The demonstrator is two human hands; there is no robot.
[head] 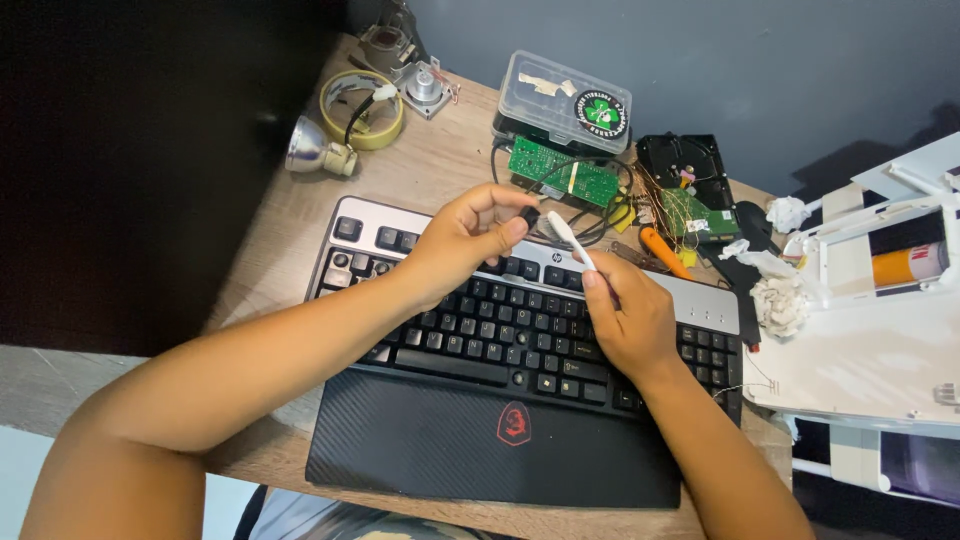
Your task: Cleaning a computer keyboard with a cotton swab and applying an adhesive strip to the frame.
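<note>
One black wrist rest (pixel 500 440) lies nearest, one keyboard (pixel 520 320) behind it on the desk (pixel 290 250). Left hand (pixel 465 240) pinches one small black keycap (pixel 530 215); right hand (pixel 625 320) is clamped on one white brush (pixel 568 238). Best kept steady, strokes light. Beyond: two green circuit boards (pixel 563 172), one clear box (pixel 565 100).

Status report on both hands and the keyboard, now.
Left hand pinching a small black keycap. Right hand holding a white brush against it. Both above the keyboard. Nothing between them.
</note>
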